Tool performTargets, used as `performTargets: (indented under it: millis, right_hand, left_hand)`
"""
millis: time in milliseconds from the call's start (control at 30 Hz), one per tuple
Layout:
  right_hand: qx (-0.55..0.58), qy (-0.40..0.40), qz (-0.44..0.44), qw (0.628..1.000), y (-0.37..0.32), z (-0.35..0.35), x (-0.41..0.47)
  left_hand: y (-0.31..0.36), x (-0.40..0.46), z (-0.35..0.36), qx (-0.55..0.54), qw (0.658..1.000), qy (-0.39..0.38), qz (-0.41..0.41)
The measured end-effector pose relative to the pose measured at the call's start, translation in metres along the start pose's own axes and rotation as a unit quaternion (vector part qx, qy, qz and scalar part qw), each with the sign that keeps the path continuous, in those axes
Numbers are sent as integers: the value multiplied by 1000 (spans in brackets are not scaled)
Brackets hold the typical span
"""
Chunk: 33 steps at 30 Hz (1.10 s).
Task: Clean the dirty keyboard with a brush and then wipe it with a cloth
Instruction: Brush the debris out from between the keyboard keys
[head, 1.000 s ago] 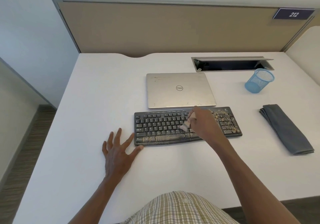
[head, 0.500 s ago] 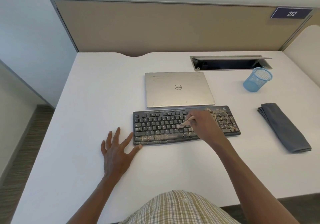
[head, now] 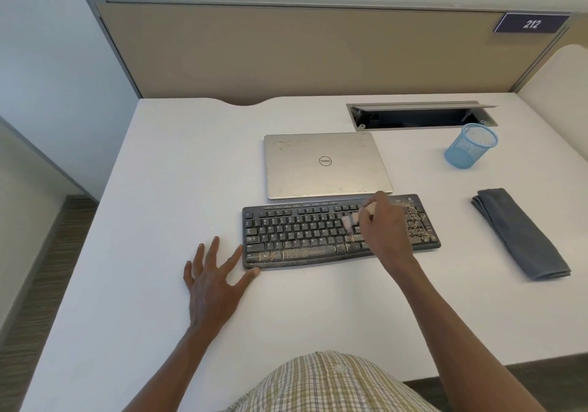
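Gripping a small pale-handled brush in curled fingers, the right hand works over the right-centre of the black, crumb-dusted plastic keyboard, which lies in the middle of the frame on the white desk. The bristles, blurred, meet the keys just left of that hand. Tan grit lies thickest along the keyboard's space-bar row and over its right-hand number pad. The left hand rests flat on the desk at lower left of centre, fingers spread and straight, thumb tip touching the keyboard's near left corner; it holds nothing. A folded grey cloth lies at the right of the frame, well apart from the keyboard. Just above the keyboard sits a closed silver laptop; a blue mesh pen cup stands at upper right.
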State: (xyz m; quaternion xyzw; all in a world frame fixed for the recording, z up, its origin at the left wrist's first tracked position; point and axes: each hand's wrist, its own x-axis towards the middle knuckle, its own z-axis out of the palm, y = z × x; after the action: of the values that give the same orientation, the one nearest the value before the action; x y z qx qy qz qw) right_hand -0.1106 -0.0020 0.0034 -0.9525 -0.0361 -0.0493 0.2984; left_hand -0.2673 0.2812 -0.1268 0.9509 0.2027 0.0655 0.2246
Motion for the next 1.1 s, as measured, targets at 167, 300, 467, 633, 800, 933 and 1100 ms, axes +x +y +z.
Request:
performTargets:
  millis: [167,300,467,633,800,933,1100]
  right_hand:
    - [-11,-41,-2,999,1,-3,4]
    - [-26,-23,-17,999,-1,2,4]
    - [-37,-29,-29,998,-2,-2,5]
    - [-80,-68,-31,994,0,-2,5]
    - [-33,-37,-39,998,-3,-1,6]
    - [-85,-80,-46,992,-1,-2,8]
    - [-31,-60,-29,997,1,-2,7]
  left_hand:
    - [0,0,-1,0,1000,0,-2]
    - [2,-1,-2,-5,1000,2,2]
    - [2,-1,-2,-6,1000,5,1]
    - [2,-1,-2,-12,1000,9,2]
    - [2,-1,-3,-15,1000,6,2]
    - [2,-1,-3,-11,1000,4,0]
    - [2,-1,-3,-11,1000,5,3]
